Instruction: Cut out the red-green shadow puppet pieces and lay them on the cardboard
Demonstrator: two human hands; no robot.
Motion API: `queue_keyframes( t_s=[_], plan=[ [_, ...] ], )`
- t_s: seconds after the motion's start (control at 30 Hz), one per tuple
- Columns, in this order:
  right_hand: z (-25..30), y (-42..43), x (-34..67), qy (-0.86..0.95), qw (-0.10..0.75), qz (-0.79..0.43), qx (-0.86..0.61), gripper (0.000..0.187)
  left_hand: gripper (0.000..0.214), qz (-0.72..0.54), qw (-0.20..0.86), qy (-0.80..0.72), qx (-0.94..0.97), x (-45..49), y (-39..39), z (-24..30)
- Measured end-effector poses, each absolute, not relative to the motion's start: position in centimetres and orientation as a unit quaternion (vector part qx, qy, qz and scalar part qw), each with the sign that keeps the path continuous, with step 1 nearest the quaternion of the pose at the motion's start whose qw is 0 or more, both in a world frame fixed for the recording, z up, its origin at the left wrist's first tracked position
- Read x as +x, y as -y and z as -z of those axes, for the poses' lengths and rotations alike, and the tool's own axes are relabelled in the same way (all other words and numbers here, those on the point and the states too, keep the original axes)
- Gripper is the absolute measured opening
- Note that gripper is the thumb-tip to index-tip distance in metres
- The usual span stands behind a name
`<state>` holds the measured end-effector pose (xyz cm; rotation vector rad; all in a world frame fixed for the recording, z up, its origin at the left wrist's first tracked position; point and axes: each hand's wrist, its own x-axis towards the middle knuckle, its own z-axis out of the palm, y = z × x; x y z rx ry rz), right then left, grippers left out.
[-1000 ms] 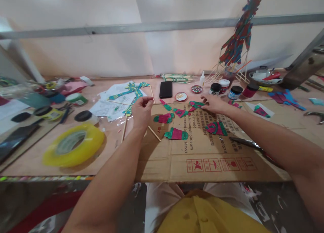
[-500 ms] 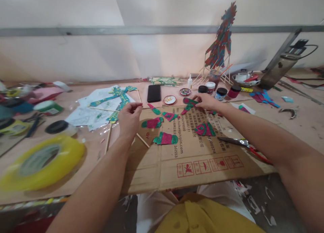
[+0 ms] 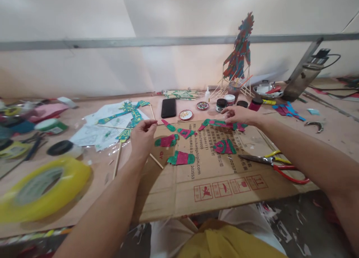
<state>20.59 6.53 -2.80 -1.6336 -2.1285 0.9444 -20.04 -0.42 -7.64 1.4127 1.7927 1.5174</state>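
My left hand (image 3: 143,132) hovers at the left edge of a printed cardboard sheet (image 3: 179,190), thumb and fingertips pinched together; whatever is between them is too small to make out. My right hand (image 3: 239,115) is over the far side of the cardboard, fingers slightly apart. Just below it, pink-and-green painted cutouts (image 3: 217,123) lie in a row, partly covered by the fingers. More cutouts of those colours lie on the cardboard, among them a wide piece (image 3: 182,158) and a rounded one (image 3: 225,147). Thin wooden sticks (image 3: 117,159) rest near my left wrist.
Scissors (image 3: 269,159) lie by my right forearm. A yellow tape roll (image 3: 70,183) is front left. Behind stand a phone (image 3: 168,108), bead dishes (image 3: 186,114), paint jars (image 3: 221,104) and a painted figure on sticks (image 3: 238,50). A bottle (image 3: 304,76) leans at right.
My right hand has moved right, and the pink-and-green cutout it held now lies flat in the row. My left hand stays nearly in place. The view has shifted slightly, showing more of the scissors.
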Motion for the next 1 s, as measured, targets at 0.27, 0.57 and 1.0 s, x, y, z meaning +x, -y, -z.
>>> queue_keyframes(
  t_s=[0.27, 0.57, 1.0],
  plan=[
    [3.6, -2.5, 19.5, 0.810, 0.148, -0.193, -0.534, 0.031, 0.018, -0.553, 0.212, -0.628, 0.505, -20.1, 0.3, 7.9],
    [7.0, 5.8, 17.9, 0.904, 0.070, -0.131, -0.401, 0.031, 0.021, -0.577, 0.216, -0.615, 0.493, -20.4, 0.2, 8.0],
    [6.9, 13.5, 16.2, 0.908, 0.160, -0.180, -0.342, 0.030, 0.028, -0.543, 0.242, -0.649, 0.476, -20.1, 0.8, 7.1]
  ],
)
